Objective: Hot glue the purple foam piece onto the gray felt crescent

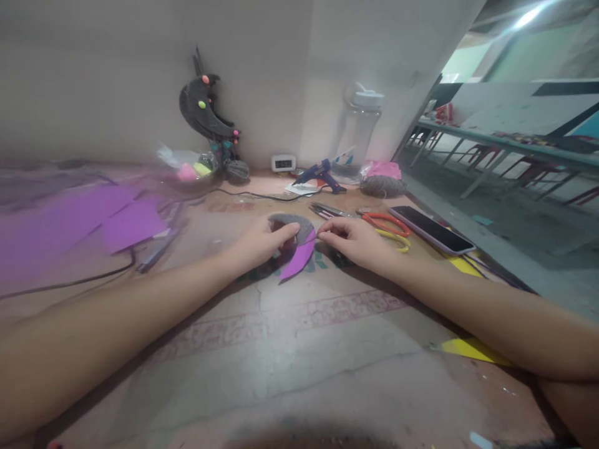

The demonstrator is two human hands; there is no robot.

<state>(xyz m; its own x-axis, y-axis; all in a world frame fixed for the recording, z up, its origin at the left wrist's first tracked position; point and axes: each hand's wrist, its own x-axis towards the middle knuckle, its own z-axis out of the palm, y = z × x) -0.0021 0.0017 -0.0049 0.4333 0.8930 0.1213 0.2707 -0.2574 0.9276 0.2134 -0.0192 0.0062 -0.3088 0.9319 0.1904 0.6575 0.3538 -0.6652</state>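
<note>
- The work in hand looks like covering a purple crescent [299, 260] with a grey, yarn-like layer [306, 229]; its upper part is grey, its lower end bare.
- The left hand [269, 240] is closed on the crescent's grey part, thumb pressed on top, fingers partly hidden behind.
- The crescent runs from that grip toward the person, its bare purple tip pointing down and to the left, between the two hands.
- The right hand [353, 240] has thumb and fingertips drawn together just beside the crescent's right edge; whether a strand is pinched there is too fine to tell.
- The next move, as I judge it, calls for a firm left grip and a light, even pull from the right fingertips.
- Scissors [386, 222] lie just beyond the right hand, a phone [431, 229] to its right, and a grey yarn ball [384, 186] farther back.
- Purple sheets [133, 224] lie left of the left hand on the bench [281, 355].
</note>
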